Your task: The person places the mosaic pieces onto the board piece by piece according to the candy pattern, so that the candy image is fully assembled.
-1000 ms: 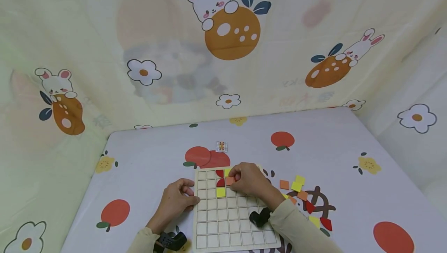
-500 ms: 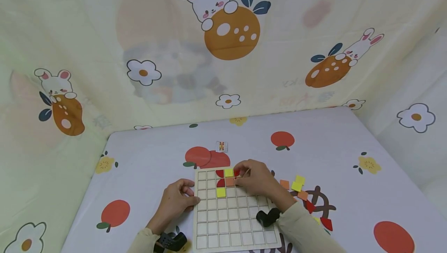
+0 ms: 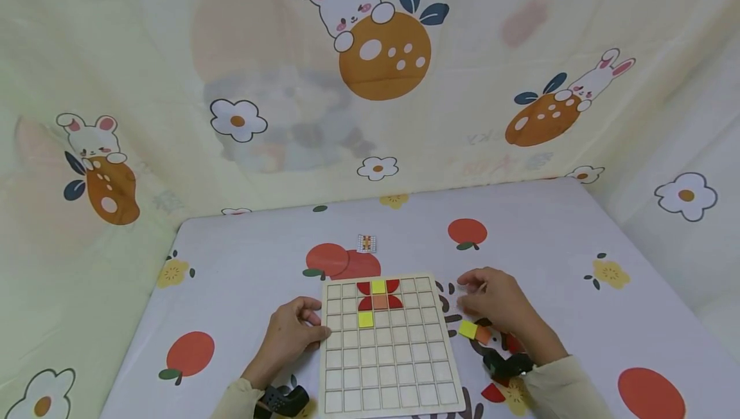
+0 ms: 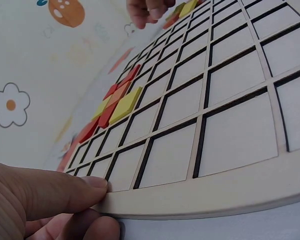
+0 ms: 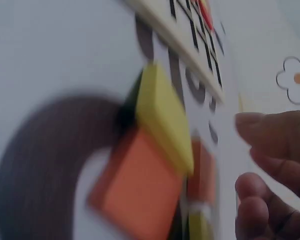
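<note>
A wooden grid board [image 3: 390,355] lies on the table. Near its far edge sit several tiles: red petal-shaped ones [image 3: 395,303], an orange square [image 3: 379,302], and two yellow squares, one of them nearer me [image 3: 366,319]. My left hand [image 3: 293,332] pinches the board's left rim, thumb on top and fingers bent beside it, as the left wrist view shows. Right of the board, my right hand [image 3: 494,300] hovers over the loose tiles, thumb and fingers parted with nothing between them. A yellow tile [image 5: 160,112] leans on an orange tile [image 5: 140,182] in the right wrist view.
A small pattern card [image 3: 367,243] lies beyond the board. Loose red tiles [image 3: 493,393] lie at the right, partly hidden under my right hand and wrist camera [image 3: 505,363]. A printed cloth covers the table, and a patterned curtain hangs behind it.
My right hand has let go of a red tile, now in the second row beside the orange square, and moved right to the loose tiles. The left hand stays on the rim.
</note>
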A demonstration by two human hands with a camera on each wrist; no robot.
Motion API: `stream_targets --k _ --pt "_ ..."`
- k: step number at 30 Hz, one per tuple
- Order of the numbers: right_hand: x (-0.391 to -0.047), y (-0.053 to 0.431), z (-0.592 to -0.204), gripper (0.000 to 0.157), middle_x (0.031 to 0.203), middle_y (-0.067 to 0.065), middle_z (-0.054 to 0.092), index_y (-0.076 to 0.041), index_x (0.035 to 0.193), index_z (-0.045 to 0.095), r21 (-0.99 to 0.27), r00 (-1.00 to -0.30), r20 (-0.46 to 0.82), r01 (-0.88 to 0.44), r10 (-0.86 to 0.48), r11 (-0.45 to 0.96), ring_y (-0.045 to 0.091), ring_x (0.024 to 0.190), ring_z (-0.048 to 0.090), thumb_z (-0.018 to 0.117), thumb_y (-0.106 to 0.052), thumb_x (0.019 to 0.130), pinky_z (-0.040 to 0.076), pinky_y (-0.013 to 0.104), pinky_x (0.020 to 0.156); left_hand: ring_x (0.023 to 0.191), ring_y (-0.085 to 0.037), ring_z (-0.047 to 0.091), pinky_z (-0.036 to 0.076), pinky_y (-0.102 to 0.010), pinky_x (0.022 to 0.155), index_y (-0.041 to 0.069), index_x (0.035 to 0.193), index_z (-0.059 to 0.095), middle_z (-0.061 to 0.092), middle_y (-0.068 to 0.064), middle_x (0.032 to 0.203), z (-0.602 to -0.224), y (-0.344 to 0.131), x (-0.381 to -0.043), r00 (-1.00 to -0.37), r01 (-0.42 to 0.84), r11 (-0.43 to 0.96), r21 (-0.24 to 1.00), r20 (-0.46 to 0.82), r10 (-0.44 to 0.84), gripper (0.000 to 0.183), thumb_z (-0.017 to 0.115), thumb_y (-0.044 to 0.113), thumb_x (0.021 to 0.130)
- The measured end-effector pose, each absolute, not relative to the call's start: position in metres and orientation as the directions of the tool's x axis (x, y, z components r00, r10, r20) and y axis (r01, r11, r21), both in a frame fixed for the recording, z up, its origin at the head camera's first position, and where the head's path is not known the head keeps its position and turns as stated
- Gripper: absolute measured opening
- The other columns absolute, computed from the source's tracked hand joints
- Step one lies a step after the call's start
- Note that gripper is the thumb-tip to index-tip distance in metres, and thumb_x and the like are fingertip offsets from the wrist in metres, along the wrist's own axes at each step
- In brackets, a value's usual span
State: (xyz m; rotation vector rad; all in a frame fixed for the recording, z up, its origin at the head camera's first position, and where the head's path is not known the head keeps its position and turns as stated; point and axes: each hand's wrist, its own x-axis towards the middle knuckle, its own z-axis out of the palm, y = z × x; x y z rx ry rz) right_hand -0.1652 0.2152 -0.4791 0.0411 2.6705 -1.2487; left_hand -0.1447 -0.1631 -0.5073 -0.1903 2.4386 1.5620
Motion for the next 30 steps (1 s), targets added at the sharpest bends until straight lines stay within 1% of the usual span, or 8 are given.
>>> stream_targets --k 3,6,14,19,22,24,26,30 --pt "-0.163 0.225 -0.480 0.033 0.098 0.009 0.059 -0.002 0.116 0.073 -0.718 -0.974 -0.221 0.129 -0.048 0.684 0.024 0.084 0.055 0.080 -0.013 0.086 0.052 0.032 0.058 0.065 -0.015 0.063 0.058 -0.027 0.055 -0.002 0.119 0.066 0.063 -0.007 0.087 -0.507 -0.163 -0.144 -0.964 -0.233 0.420 0.877 -0.265 0.018 0.045 0.086 -0.001 0.079" --pt "-0.162 0.232 -0.482 0.031 0.096 0.008 0.058 -0.003 0.111 0.075 -0.681 -0.969 -0.240 0.122 -0.062 0.722 0.024 0.085 0.054 0.082 -0.014 0.083 0.051 0.033 0.062 0.065 -0.015 0.063 0.058 -0.027 0.055 -0.002 0.119 0.066 0.062 -0.007 0.087 -0.507 -0.163 -0.144 -0.965 -0.231 0.413 0.881 -0.261 0.017 0.045 0.086 -0.002 0.079" --pt "-0.164 0.232 -0.486 0.022 0.088 0.006 0.055 -0.004 0.100 0.075 -0.650 -0.968 -0.228 0.071 -0.105 0.756 0.022 0.079 0.052 0.083 -0.011 0.081 0.047 0.034 0.061 0.065 -0.015 0.063 0.058 -0.027 0.055 -0.002 0.119 0.066 0.062 -0.007 0.086 -0.508 -0.162 -0.144 -0.965 -0.233 0.419 0.877 -0.263 0.014 0.045 0.086 -0.001 0.079" --pt "-0.164 0.222 -0.485 0.017 0.089 0.005 0.058 -0.007 0.098 0.073 -0.669 -0.967 -0.222 0.059 -0.124 0.741 0.021 0.081 0.054 0.081 -0.008 0.082 0.050 0.032 0.062 0.065 -0.015 0.063 0.058 -0.028 0.055 -0.002 0.120 0.066 0.063 -0.007 0.087 -0.508 -0.163 -0.145 -0.963 -0.237 0.413 0.879 -0.268 0.018 0.046 0.086 -0.001 0.079" --pt "-0.166 0.216 -0.486 0.015 0.087 0.004 0.062 -0.007 0.098 0.072 -0.700 -0.966 -0.227 0.073 -0.124 0.710 0.020 0.075 0.058 0.076 -0.006 0.084 0.054 0.031 0.060 0.065 -0.015 0.063 0.058 -0.028 0.056 -0.002 0.120 0.066 0.063 -0.007 0.087 -0.509 -0.163 -0.145 -0.963 -0.236 0.416 0.878 -0.268 0.018 0.046 0.086 -0.001 0.079" --pt "-0.167 0.213 -0.487 0.012 0.083 0.004 0.064 -0.008 0.097 0.071 -0.722 -0.964 -0.234 0.087 -0.125 0.686 0.019 0.068 0.060 0.075 -0.006 0.086 0.055 0.031 0.057 0.065 -0.015 0.063 0.059 -0.028 0.056 -0.002 0.120 0.066 0.063 -0.007 0.087 -0.509 -0.163 -0.145 -0.963 -0.236 0.419 0.877 -0.267 0.018 0.046 0.087 0.000 0.079" --pt "-0.169 0.211 -0.487 0.009 0.081 0.003 0.065 -0.008 0.096 0.071 -0.735 -0.964 -0.235 0.093 -0.124 0.671 0.019 0.066 0.060 0.076 -0.009 0.089 0.055 0.031 0.056 0.065 -0.015 0.063 0.059 -0.028 0.056 -0.001 0.121 0.066 0.063 -0.007 0.087 -0.510 -0.163 -0.145 -0.964 -0.234 0.422 0.876 -0.266 0.018 0.047 0.087 0.000 0.079" --pt "-0.171 0.207 -0.489 0.011 0.083 0.003 0.067 -0.008 0.098 0.072 -0.766 -0.967 -0.212 0.074 -0.143 0.639 0.018 0.070 0.060 0.077 -0.015 0.092 0.055 0.030 0.059 0.064 -0.015 0.063 0.059 -0.028 0.055 -0.002 0.120 0.066 0.063 -0.007 0.086 -0.510 -0.164 -0.145 -0.965 -0.230 0.422 0.877 -0.263 0.021 0.046 0.087 -0.001 0.079"
